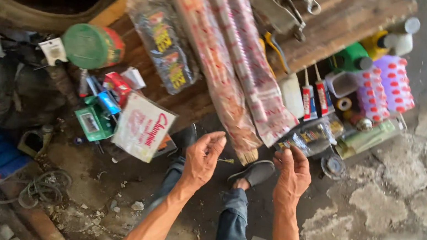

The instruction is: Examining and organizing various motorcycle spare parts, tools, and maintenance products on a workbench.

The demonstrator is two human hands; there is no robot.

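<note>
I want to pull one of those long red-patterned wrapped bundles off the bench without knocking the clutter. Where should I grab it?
Probably at the near end of the long wrapped bundle, which overhangs the wooden bench edge just above the left hand. Come from below and in front, wrapping the fingers around the narrow tip; its far end lies among tools, so draw it along its length toward you.
</note>
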